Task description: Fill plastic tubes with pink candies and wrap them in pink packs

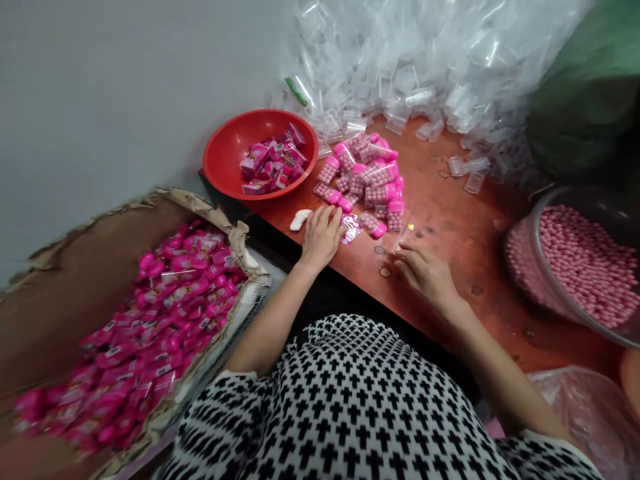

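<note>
Seeking the state of each hand: how is each one held?

The left hand is laid flat and released on the table, just beside a small clear packet. The right hand is closed in a light pinch on what appears to be a clear plastic tube, tilted above the tabletop. Its contents cannot be told.

Why are the surrounding items so placed?

Filled pink-capped bottles are heaped directly ahead of the hands, apparently for easy reach. Empty clear bottles are banked behind them. Pink balls are held at right in a glass bowl, tilted so that they are exposed. Wrapped pink packets are gathered in a red bowl, and others are collected in a torn cardboard box at left.
</note>
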The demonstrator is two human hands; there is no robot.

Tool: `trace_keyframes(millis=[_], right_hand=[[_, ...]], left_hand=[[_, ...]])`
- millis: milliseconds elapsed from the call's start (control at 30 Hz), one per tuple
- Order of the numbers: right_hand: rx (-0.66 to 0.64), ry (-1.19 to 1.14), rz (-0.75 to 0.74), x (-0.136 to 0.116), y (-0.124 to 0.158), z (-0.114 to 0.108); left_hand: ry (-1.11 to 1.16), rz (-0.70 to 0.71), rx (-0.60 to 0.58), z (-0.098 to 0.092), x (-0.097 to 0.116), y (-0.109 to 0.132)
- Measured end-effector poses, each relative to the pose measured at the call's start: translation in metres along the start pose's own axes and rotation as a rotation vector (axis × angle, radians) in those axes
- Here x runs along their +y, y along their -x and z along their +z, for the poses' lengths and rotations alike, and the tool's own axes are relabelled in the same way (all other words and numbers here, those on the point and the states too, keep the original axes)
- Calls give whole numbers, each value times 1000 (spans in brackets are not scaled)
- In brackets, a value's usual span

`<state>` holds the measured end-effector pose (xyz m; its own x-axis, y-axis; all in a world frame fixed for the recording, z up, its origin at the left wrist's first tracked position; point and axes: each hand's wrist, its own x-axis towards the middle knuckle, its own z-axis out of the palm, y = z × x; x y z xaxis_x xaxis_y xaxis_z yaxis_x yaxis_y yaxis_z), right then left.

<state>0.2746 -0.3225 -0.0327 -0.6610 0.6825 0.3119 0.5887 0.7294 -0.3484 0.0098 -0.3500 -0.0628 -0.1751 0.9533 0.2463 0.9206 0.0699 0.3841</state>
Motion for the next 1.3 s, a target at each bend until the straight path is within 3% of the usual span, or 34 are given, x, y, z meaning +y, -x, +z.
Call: trace_keyframes(millis=[100,233,333,433,500,567,733,833,967,1067,1200,1300], right_hand=[[-88,-80,-62,-6,-18,8],[-163,-116,-85,-13,-42,19],[-201,-171,-93,-18,-54,29],[-228,-212,-77,-20,-58,36],[-222,-233,-48,-19,-58,37],[-198,-234,-13,-17,-58,37],[-146,-198,48,-12,-61,40],[-122,-163,104,-8,-61,38],[-106,-222,227,-12,-62,30],[-30,-421,382,-24,-70,29],[2,-945,512,-40,-87,35],[9,-1145,607,-48,-96,37]], left_hand=[[7,-78,119,-12,-6,5],[-42,-272,206,-18,-36,15],[14,-298,206,-14,-59,17],[75,-284,328,-12,-66,18],[84,-237,383,-13,-57,19],[82,-160,354,-14,-39,19],[59,0,95,1,10,10],[73,-25,47,12,17,5],[199,-34,103,13,11,7],[311,-4,157,9,10,10],[447,70,181,1,14,16],[694,-52,225,-5,17,26]])
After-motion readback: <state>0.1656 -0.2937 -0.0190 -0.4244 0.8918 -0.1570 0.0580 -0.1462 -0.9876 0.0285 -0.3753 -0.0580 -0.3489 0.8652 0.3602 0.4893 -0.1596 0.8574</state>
